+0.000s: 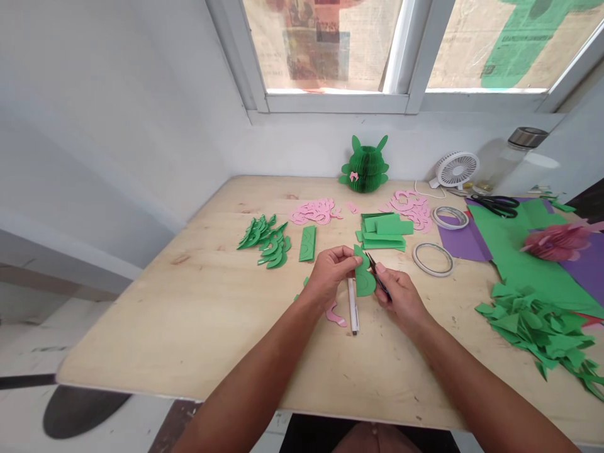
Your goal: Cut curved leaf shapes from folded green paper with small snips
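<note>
Pinched in my left hand [336,269] is a folded green paper piece [364,283] with a scalloped edge and a curved line drawn on it. My right hand [400,290] grips small black scissors [372,261], their pointed blades close to the paper's right edge. Under the hands, a white pen [353,311] lies on the table beside a curved pink paper piece [336,316]. Just beyond my left hand is a green strip [307,243] with curves drawn on it. Green folded strips [384,231] are stacked past my right hand.
Cut green pieces [267,242] lie at left, with pink cutouts [315,211] behind. A green paper figure [365,167] stands by the wall. At right are tape rolls [433,260], larger scissors [495,204], a white fan [457,168], a bottle [507,160] and green scraps [538,327].
</note>
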Demonstrator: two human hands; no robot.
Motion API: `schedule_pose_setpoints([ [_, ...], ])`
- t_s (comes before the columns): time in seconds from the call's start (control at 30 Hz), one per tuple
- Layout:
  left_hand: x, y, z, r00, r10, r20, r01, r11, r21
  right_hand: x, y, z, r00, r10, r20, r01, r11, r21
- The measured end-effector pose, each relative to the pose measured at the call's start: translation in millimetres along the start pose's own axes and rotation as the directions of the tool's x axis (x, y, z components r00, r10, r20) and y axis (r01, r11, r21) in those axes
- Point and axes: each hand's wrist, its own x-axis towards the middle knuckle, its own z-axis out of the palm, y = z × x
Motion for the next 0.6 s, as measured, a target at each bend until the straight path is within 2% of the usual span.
schedule_pose_setpoints([
  [0.2, -0.4, 1.6, -1.4, 0.999, 0.001, 0.04, -0.001, 1.0, 0.013, -0.7, -0.9, 0.2, 1.0, -0.021, 0.013, 0.021, 1.0, -0.021],
  [0.6, 2.4, 1.6, -6.2, 0.999, -0.024, 0.04, 0.021, 0.998, 0.067, -0.8, -1.2, 1.6, 1.0, 0.006, 0.009, -0.006, 1.0, -0.007],
])
